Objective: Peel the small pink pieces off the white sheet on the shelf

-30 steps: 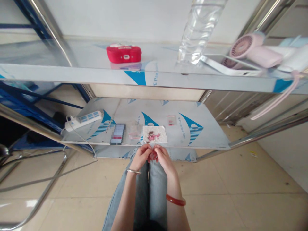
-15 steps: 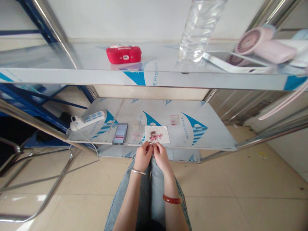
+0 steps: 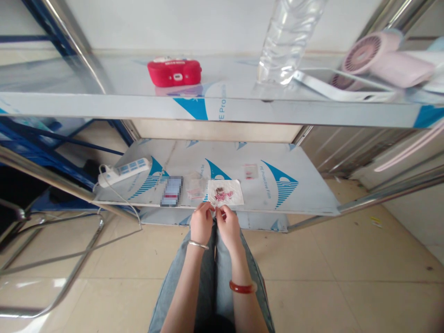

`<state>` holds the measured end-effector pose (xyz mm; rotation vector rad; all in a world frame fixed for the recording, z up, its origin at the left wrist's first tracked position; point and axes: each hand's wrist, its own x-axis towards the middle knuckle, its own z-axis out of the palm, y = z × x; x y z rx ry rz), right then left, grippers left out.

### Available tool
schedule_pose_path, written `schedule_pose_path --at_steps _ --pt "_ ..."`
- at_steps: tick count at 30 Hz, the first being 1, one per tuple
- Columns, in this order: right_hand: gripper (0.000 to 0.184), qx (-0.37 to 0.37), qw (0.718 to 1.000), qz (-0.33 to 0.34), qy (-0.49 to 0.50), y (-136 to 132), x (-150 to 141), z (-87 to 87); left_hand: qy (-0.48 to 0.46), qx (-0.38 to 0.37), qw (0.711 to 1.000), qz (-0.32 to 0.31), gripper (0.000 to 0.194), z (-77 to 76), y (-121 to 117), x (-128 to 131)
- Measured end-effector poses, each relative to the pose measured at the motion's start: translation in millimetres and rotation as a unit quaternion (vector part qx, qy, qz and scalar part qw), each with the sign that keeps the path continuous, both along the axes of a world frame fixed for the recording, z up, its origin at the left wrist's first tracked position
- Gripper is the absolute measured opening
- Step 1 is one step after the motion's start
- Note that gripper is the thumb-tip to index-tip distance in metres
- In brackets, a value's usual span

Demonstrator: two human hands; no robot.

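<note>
- The left hand (image 3: 201, 225) and the right hand (image 3: 227, 225) were close together over the knees, just in front of the lower shelf (image 3: 305, 194).
- The fingers (image 3: 208, 209) of both hands were pinched in narrow on something very tiny between them. It was too small to tell what it was.
- The hands had not put that tiny thing down. It was held in the air, not on the shelf.
- Just past the fingertips lay a small white card (image 3: 225, 192) with a red and brown shape on it. It sat flat near the front edge of the lower shelf, and no hand touched it.
- Beside the card, on its left, lay a little clear bag (image 3: 196, 188). It looked flat, and I could not tell if it was open.
- Another small clear packet (image 3: 250, 171) lay farther back on the same shelf, well apart from the hands.
- My guess was that the fiddly work with the tiny thing was partway through, as both hands were busy with it.
- A white power strip (image 3: 124, 169) lay at the left of the lower shelf.
- On the upper shelf stood a red case (image 3: 174, 72), a clear bottle (image 3: 285, 41) and a pink fan (image 3: 385, 58). Nobody touched them.
</note>
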<state>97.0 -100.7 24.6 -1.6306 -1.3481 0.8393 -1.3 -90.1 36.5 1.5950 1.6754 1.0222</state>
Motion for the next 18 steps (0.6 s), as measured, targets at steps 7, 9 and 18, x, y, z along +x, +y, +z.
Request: schedule_pose_path --at_steps 7,9,18 --pt "0.019 0.008 0.999 0.042 -0.032 -3.4 2.6 6.2 0.172 -0.062 0.982 -0.049 0.031 2.3 -3.7 2.1" --pt "0.02 0.003 0.998 0.051 -0.045 -4.0 3.4 6.2 0.2 -0.072 0.975 -0.056 0.035 2.1 -3.4 1.4" --pt "0.059 -0.17 0.894 -0.085 0.406 6.3 0.4 2.1 0.165 -0.048 0.983 -0.065 0.055 2.7 -0.8 1.6"
